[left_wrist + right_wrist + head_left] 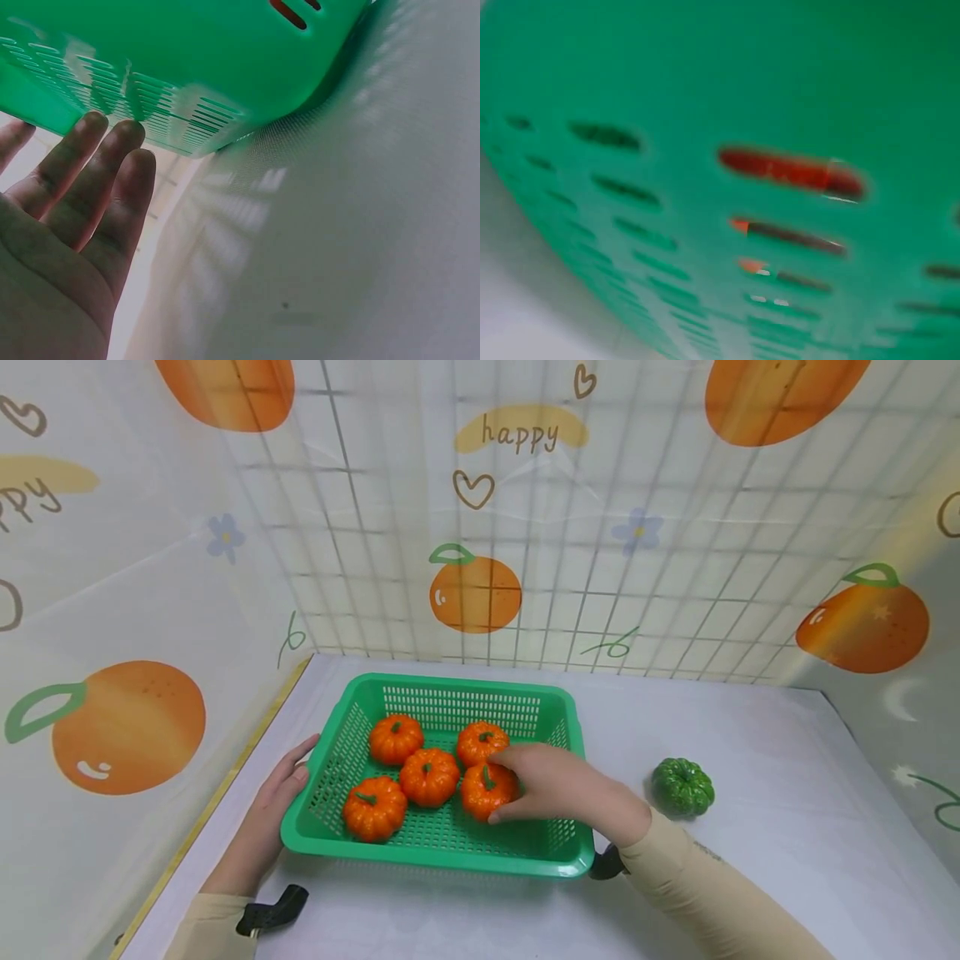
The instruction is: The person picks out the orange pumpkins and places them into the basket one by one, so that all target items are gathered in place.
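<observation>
A green plastic basket [435, 857] stands on the table with several small orange pumpkins in it. Inside, at the right, my right hand [562, 787] holds one orange pumpkin [483, 793] between thumb and fingers. Right behind it sits another pumpkin [477, 740]. Two more, a middle pumpkin [430, 778] and a front-left pumpkin [375, 810], lie further left. My left hand [270, 810] is at the basket's left side, its fingers fairly straight against the slotted wall [187, 67] in the left wrist view. Only the basket's outer wall [780, 90] fills the right wrist view, hiding the right hand there.
A green pumpkin [682, 787] lies on the white tabletop [787, 827], right of the basket. Behind the table hangs a printed curtain [570, 568] over a wire grid. Along the table's left edge runs a yellowish strip [217, 797].
</observation>
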`<state>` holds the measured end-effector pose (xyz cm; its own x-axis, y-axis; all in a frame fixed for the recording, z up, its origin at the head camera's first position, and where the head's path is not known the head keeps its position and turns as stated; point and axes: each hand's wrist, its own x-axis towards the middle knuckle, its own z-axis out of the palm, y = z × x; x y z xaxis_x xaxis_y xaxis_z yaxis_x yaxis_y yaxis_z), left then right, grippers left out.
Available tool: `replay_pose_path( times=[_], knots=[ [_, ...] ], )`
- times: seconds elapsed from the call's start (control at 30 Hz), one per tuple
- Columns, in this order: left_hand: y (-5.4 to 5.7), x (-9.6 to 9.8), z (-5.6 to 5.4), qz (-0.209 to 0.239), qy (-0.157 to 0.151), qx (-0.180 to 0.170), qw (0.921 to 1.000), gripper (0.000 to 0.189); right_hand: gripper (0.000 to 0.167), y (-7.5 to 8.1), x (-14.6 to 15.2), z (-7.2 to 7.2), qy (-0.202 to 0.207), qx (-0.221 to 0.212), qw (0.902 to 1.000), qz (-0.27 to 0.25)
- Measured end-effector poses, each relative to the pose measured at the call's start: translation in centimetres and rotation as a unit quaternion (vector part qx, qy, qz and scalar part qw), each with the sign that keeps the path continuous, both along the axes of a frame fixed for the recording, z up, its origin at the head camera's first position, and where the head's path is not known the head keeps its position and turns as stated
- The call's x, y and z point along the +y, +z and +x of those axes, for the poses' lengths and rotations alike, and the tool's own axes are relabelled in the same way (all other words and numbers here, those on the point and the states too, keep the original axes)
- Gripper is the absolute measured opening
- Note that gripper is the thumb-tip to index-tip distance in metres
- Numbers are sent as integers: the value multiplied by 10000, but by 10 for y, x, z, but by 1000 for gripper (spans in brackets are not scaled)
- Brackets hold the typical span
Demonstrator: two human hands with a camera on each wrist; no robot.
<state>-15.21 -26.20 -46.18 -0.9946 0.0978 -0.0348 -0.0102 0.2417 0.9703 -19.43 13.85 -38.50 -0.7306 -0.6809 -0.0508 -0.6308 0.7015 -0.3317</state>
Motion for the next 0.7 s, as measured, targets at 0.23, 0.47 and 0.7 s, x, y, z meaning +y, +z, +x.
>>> replay_pose_path(
  times=[0.23, 0.47, 0.7],
  knots=[
    [0, 0, 3, 121, -3, 1, 9999, 51, 76, -4, -9, 2, 140, -230, 9995, 156],
    [1, 1, 1, 15, 28, 117, 9999, 49, 78, -5, -13, 1, 103, -272, 9991, 325],
    [0, 2, 1, -9, 13, 141, 9999, 49, 79, -9, -13, 2, 19, -368, 9986, 381]
  ],
)
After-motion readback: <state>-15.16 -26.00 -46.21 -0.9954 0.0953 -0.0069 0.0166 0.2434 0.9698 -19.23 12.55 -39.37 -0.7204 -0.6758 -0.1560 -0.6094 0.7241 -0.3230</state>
